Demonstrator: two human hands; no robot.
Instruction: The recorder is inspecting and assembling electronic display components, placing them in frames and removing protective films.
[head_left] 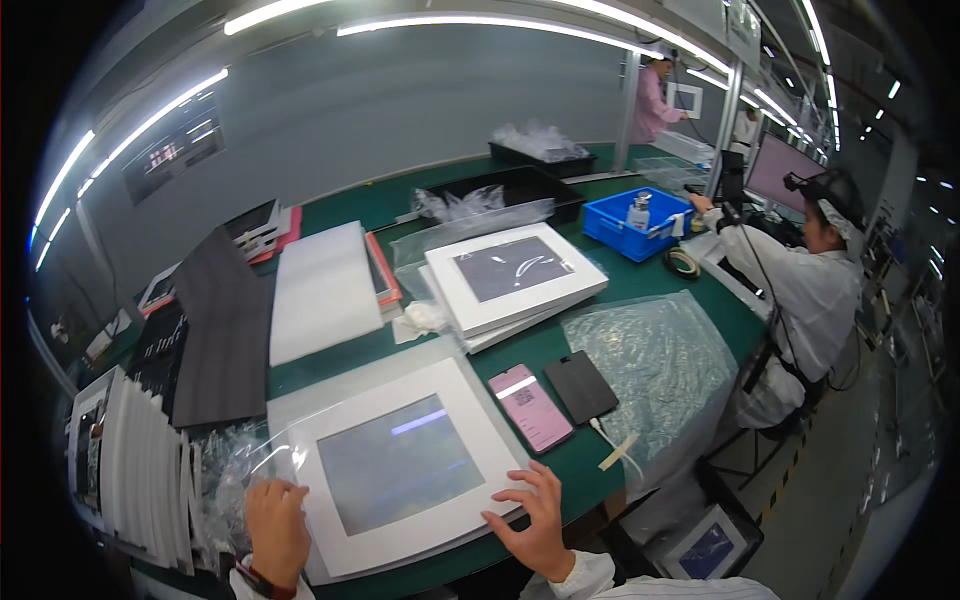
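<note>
My left hand [277,528]: it comes up from the lower edge, wrist low and back of the hand facing up, fingers curled loosely over the lower left corner of the white-framed panel [395,468]. The fingertips press onto the frame's edge and the clear plastic film [232,470] crumpled beside it; the hand is not clamped round anything, only resting on top.
My right hand [535,518]: it enters from the lower right in a white sleeve [590,577], palm down, fingers spread and flat on the lower right corner of the same panel. The fingers are apart, pressing, with nothing held between them.
The panel: a flat white frame around a grey screen, lying face up on the green table [560,350], directly in front of me, between my two hands and tilted slightly clockwise.
Just right of it: a pink phone [530,407] and a dark flat case [581,386], side by side, near my right hand but not touching it.
Further right: a sheet of clear bubble wrap [650,365] draped over the table edge.
Behind the panel: a stack of white-framed panels [515,278], and to their left a white foam slab [320,290] and a dark grey sheet [222,330].
Far left: upright white foam dividers [150,475].
Far right: a blue bin [640,225] and a seated person in white [800,290].
</note>
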